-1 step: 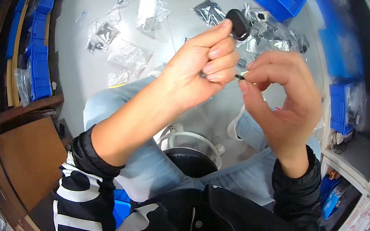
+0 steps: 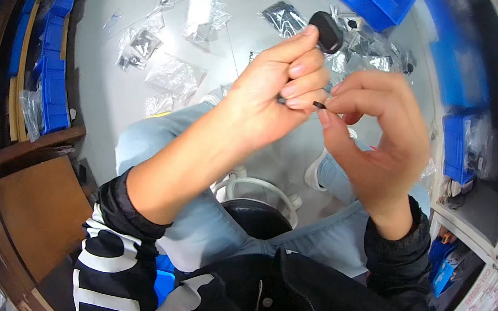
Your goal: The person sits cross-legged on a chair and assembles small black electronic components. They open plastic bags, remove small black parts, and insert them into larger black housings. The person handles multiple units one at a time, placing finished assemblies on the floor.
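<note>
My left hand (image 2: pixel 278 83) is closed, its thumb and forefinger gripping a black rounded case (image 2: pixel 326 33), which looks like a key fob. Its other fingers curl inward, and a small dark bit (image 2: pixel 281 101) shows at the palm; most of it is hidden. Just to the right, my right hand (image 2: pixel 379 132) pinches a tiny black piece (image 2: pixel 319 105) between thumb and forefinger. That piece sits right by the left hand's curled fingers; whether it touches them I cannot tell. Both hands are held up above my knees.
On the grey floor lie clear bags of small parts (image 2: pixel 140 45), a black bagged item (image 2: pixel 281 17) and a blue bin (image 2: pixel 366 0). Blue bins (image 2: pixel 52 90) line the left shelf. A shelf unit (image 2: pixel 469 218) stands at right, a brown cardboard box (image 2: pixel 41 209) at lower left.
My left hand has shifted slightly right with the black case, closer to the right hand's fingertips. The right hand has barely moved and still pinches the tiny piece.
</note>
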Available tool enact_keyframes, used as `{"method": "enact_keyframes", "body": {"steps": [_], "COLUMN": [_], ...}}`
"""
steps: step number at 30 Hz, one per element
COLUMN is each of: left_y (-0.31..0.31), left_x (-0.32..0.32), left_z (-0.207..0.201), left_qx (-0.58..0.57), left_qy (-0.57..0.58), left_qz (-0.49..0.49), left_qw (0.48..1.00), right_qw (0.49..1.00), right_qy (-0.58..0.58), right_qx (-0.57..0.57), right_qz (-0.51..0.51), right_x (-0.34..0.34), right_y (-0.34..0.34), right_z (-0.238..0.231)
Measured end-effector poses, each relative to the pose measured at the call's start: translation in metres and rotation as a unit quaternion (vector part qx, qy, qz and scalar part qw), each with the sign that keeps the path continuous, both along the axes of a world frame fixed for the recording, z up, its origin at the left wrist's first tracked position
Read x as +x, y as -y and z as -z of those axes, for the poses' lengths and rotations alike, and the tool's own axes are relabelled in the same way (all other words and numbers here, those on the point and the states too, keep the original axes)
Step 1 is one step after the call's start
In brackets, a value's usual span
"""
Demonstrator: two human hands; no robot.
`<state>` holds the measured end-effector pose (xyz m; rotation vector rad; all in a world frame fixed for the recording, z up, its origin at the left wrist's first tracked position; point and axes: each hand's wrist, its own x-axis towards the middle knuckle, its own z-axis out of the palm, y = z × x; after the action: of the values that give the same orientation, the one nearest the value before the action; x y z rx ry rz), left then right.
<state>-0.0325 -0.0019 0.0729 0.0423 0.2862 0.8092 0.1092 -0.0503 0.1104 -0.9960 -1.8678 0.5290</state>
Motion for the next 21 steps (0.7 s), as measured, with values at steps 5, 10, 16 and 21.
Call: {"method": "enact_keyframes", "body": {"steps": [5,10,16,21], "left_y": [-0.003,-0.002,-0.006,-0.007], "left_x": [0.012,0.016,0.013,0.012], "left_z": [-0.018,-0.026,-0.02,-0.017], "left_qx": [0.02,0.016,-0.024,-0.003], "left_qy": [0.024,0.071,0.131,0.135], "left_qz": [0.008,-0.027,-0.051,-0.052], "left_qw": [0.999,0.997,0.99,0.99], "right_qw": [0.994,0.988,0.979,0.979], "right_qy": [0.012,0.021,0.059,-0.025], "right_qx": [0.101,0.14,0.173,0.169], "right_qz": [0.026,0.061,0.085,0.111], "right_x": [-0.017,-0.016,-0.014,-0.01], "right_y": [-0.007,-0.015,-0.018,-0.022], "right_z": [0.003,0.0,0.0,0.007]}}
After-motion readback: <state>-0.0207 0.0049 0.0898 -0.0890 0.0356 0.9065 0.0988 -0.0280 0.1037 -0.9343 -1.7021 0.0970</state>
